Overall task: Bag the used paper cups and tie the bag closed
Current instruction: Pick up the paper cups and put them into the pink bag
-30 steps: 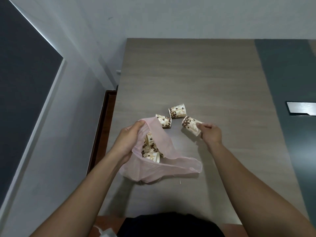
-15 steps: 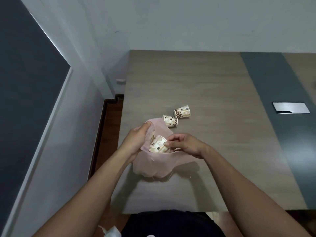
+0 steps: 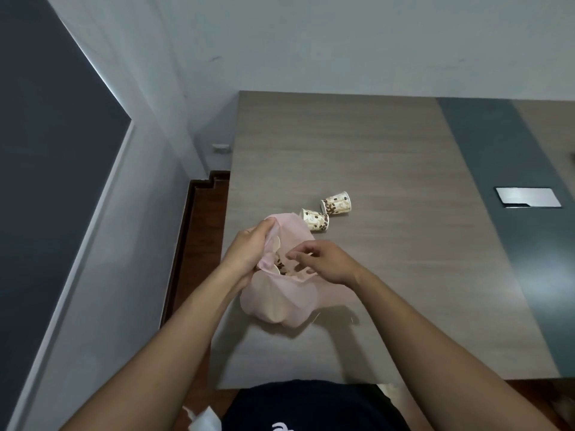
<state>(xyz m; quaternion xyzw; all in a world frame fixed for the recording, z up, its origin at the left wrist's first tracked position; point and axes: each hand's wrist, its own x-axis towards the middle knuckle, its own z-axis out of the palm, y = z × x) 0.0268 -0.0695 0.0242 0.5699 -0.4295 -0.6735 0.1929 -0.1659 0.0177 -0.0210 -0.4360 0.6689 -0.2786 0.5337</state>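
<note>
Left hand (image 3: 249, 251) grips the near-left rim of the pink bag (image 3: 280, 301), fingers curled round the film and holding the mouth up and open. Right hand (image 3: 325, 262) hovers over that mouth, fingers loosely bent and spread. It appears to hold nothing, though the fingertips are blurred and a light pinch on the film cannot be ruled out. Bagged cups (image 3: 279, 266) show through the opening, directly beneath the right hand's fingertips. Two cups are not yet bagged. The nearer cup (image 3: 315, 219) lies on its side on the worktop (image 3: 389, 144) just ahead of the right hand, close against the bag's far rim. The farther cup (image 3: 336, 204) lies beyond it, ahead and slightly right, the two touching or nearly so. Both have their long axis crosswise to the right hand's forward reach. Assessment: bagging is well along, tying not begun. The right hand is free and nearer to both cups, so the next move calls for a short forward reach, gripping across the nearer cup's side wall.
</note>
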